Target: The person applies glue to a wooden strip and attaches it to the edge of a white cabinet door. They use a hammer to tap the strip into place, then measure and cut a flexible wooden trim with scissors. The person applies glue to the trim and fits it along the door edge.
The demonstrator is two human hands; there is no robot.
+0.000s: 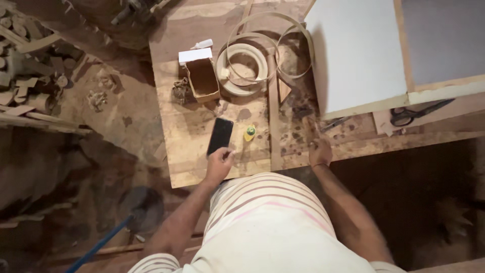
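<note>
I stand at a wooden workbench (197,162) and look straight down. My left hand (220,162) rests at the near end of a black phone (221,135) that lies flat on the bench, thumb and fingers touching its lower edge. My right hand (320,151) lies on the bench edge to the right, fingers curled against the stained wood, holding nothing that I can make out. A small yellow and green bottle (250,133) stands between the two hands, just right of the phone.
An open cardboard box (202,77) and coils of thin edge banding (242,68) sit at the back of the bench. A large white panel (356,53) covers the right side, with black scissors (411,115) below it. Wood offcuts (30,71) pile up on the left.
</note>
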